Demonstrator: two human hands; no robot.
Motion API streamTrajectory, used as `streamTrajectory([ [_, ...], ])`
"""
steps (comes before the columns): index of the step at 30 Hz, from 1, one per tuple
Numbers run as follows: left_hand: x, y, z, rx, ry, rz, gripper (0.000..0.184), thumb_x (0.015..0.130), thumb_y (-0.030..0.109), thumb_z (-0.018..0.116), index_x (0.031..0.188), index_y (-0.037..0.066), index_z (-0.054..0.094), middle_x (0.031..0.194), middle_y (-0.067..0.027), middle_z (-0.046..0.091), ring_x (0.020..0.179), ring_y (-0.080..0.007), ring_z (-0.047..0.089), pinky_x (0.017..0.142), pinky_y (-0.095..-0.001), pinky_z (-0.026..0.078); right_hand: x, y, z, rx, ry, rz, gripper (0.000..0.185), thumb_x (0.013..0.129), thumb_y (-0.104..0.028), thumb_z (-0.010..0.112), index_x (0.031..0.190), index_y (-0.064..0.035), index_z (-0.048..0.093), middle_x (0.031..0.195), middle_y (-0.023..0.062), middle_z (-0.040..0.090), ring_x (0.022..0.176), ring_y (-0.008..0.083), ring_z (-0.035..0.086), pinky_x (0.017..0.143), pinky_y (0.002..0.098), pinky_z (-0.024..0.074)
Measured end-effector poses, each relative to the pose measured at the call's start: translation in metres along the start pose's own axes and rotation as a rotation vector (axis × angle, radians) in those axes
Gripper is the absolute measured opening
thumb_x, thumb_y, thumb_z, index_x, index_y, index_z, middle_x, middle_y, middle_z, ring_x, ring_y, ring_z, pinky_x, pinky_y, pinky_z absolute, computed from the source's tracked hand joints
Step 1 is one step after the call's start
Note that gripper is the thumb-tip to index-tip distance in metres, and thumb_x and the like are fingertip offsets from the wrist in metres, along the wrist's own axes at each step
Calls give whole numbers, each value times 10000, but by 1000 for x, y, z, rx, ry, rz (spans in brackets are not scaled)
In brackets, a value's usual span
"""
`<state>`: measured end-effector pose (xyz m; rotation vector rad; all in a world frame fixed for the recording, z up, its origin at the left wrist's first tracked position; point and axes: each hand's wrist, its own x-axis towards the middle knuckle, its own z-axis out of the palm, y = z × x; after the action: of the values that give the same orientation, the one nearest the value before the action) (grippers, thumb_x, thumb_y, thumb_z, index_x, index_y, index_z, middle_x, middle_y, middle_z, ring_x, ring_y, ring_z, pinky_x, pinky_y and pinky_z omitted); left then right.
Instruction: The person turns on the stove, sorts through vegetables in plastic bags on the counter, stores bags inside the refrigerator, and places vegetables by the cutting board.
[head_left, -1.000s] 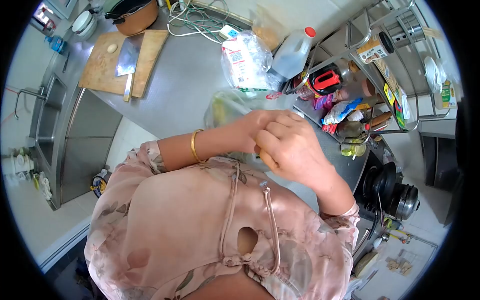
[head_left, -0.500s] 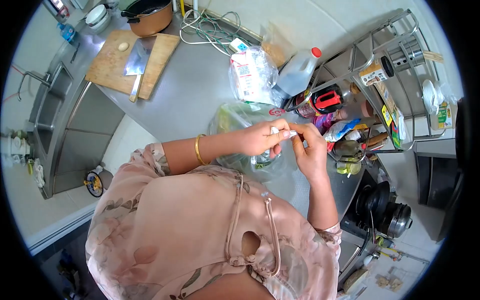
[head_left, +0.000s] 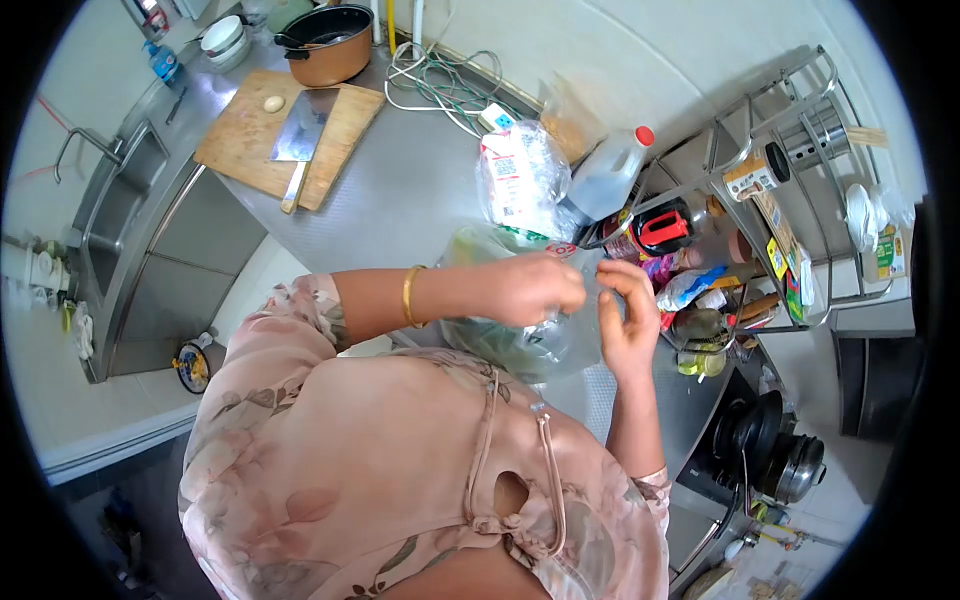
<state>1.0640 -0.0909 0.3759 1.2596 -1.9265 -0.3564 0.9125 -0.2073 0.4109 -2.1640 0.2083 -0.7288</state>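
My left hand (head_left: 540,288), with a gold bangle (head_left: 410,296) at the wrist, is closed above a clear plastic bag (head_left: 500,345). What its curled fingers hold, if anything, is hidden. Just to its right my right hand (head_left: 630,312) is open, thumb and fingers apart, with nothing visible in it. Green and pale contents show through the bag, which lies on the steel counter beneath both hands. Beyond the hands stands a wrinkled clear wrapper (head_left: 520,180) with a white and red label.
A cleaver (head_left: 302,135) and a small pale round piece (head_left: 273,103) lie on the wooden cutting board (head_left: 237,135). Behind are an orange-brown pot (head_left: 335,52) and tangled cords (head_left: 445,80). A red-capped jug (head_left: 607,175) and a metal rack (head_left: 745,160) of bottles stand at right.
My hands, earlier together pinching a small white piece, have come apart. The left has turned downward over the bag; the right has opened. The whole view has shifted slightly.
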Motion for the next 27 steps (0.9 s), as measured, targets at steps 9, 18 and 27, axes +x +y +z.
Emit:
streamTrajectory([
  [9,4,-7,16,540,426,311,189,681,197,622,657,112,455,738,-34,447,690,-194,496,751,-357,412,13,44,-3,449,-707,626,280,801,60,461,1040,-16,585,873,11,582,826,94,533,712,233,445],
  [18,-24,12,25,528,472,-35,180,728,202,637,628,127,509,683,-25,457,671,-189,488,740,-362,367,-12,44,6,-358,56,66,185,778,-2,528,934,-16,626,918,146,616,894,299,560,811,384,413],
  [27,-95,27,55,511,-298,-598,223,782,212,585,578,136,535,651,-19,543,685,-184,550,705,-370,355,-18,129,37,-741,3,195,118,774,-80,576,866,-70,649,863,143,643,828,344,596,754,418,462],
])
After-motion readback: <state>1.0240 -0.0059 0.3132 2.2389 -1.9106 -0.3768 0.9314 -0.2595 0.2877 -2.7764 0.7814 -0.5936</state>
